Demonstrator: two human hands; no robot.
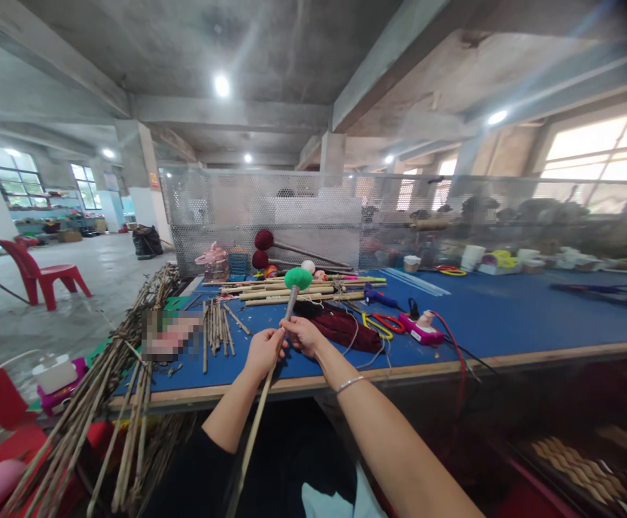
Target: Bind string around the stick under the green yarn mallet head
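Both your left hand (pixel 264 351) and right hand (pixel 305 337) hold the green-headed stick (pixel 292 303) above the desk (pixel 497 309) in a closed, pinching grip, its shaft (pixel 254 430) likely light, stiff and best held below the soft-looking head (pixel 298 279).

That long pale stick (pixel 257 426) is slanting down below the left hand (pixel 264 351); its grey neck (pixel 292 303) is rising beyond the right hand (pixel 303 337), a rounded green head (pixel 298 279) capping it.

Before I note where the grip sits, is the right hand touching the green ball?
Apart. The head camera's view shows it plainly: a stretch of grey shaft lies between the right hand and the green ball.
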